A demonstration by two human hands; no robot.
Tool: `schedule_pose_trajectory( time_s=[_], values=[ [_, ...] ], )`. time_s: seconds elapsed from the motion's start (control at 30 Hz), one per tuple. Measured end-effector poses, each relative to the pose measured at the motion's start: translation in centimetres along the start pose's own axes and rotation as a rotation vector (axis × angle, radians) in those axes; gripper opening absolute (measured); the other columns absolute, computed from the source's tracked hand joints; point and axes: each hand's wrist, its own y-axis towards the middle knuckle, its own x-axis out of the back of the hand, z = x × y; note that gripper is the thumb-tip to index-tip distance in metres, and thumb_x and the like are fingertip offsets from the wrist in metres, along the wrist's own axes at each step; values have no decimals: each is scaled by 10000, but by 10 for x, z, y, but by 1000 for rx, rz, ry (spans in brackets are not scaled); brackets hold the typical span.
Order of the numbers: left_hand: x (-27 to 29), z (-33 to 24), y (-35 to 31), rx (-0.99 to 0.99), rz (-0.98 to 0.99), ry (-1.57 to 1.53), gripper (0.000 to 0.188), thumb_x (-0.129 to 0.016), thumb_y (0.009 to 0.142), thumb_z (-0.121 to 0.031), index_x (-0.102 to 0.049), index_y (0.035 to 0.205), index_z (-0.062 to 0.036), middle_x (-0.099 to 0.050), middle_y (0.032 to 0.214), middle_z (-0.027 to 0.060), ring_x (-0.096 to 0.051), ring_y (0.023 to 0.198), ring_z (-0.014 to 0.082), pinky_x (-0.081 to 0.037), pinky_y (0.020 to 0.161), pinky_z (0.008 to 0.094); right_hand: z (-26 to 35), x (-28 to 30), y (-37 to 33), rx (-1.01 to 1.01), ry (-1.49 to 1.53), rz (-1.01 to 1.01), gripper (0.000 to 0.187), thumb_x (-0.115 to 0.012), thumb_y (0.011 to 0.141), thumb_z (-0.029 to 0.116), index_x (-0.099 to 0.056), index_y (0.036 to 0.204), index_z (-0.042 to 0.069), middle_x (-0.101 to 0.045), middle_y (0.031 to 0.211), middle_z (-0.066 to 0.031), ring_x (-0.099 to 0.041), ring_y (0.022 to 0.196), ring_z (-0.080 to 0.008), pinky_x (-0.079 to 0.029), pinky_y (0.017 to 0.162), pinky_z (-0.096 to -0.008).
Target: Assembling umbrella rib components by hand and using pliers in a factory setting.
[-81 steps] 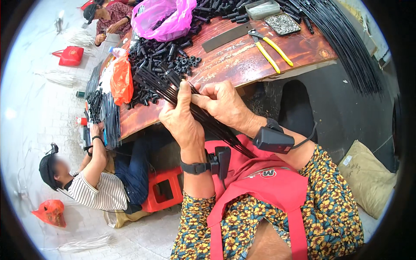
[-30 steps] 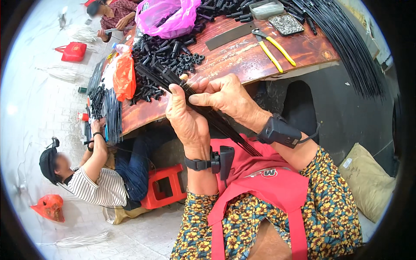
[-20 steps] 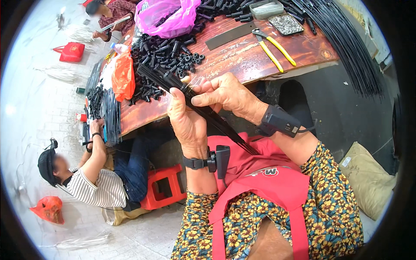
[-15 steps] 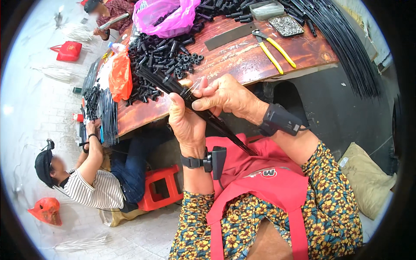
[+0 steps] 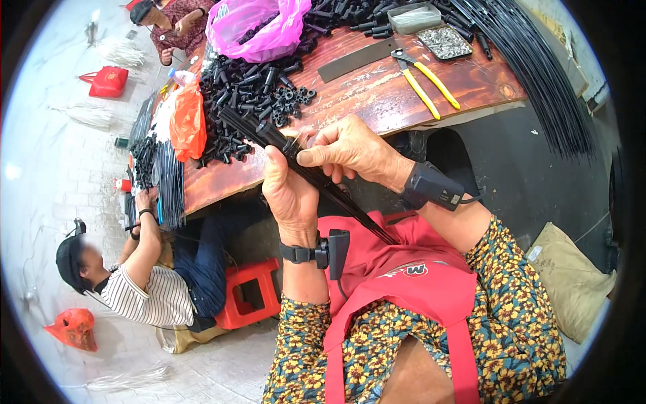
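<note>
A bundle of thin black rods (image 5: pixel 353 214) slants from the table edge down to my red apron, with thicker black ends at its upper tip. My left hand (image 5: pixel 291 196) is closed round it from below, thumb up along its side. At the bundle's upper part, my right hand (image 5: pixel 362 153) has thumb and fingers drawn together in a pinch against the rods. What lies between those fingertips is too small and blurred to name. Beyond both hands, black plastic fittings (image 5: pixel 259 84) lie heaped on the wooden table (image 5: pixel 377 101).
Yellow-handled pliers (image 5: pixel 431 84), a flat metal blade (image 5: pixel 356 59) and a tray of small metal bits (image 5: pixel 445 42) lie on the table. Long black rods (image 5: pixel 531 64) overhang its right end. A pink bag (image 5: pixel 262 37) and an orange bag (image 5: pixel 187 120) stand left. A co-worker (image 5: pixel 158 289) sits at left.
My right hand has shifted slightly at the bundle, its fingers curling closer together. My left hand keeps its hold. The far co-worker's hands have moved apart, and the long pale object there is out of sight.
</note>
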Motion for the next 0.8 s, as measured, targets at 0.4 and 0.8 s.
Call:
schedule_pose_trajectory(
  time_s=[0.4, 0.8],
  values=[
    [-12, -4, -6, 67, -33, 118, 469, -499, 969, -416, -536, 1171, 6, -627, 1038, 155, -604, 997, 300, -465, 934, 441, 15, 20, 10, 109, -170, 36, 449, -884, 639, 216, -624, 944, 14, -656, 891, -52, -591, 798, -90, -500, 695, -262],
    [-6, 11, -6, 132, 297, -38, 583, -393, 953, -587, -520, 1253, -102, -504, 607, 72, -424, 411, 166, -356, 395, 290, 21, 3, -1, 161, 112, 253, 168, -743, 788, 40, -650, 880, -66, -636, 597, -107, -647, 487, -186, -534, 430, -286]
  ],
)
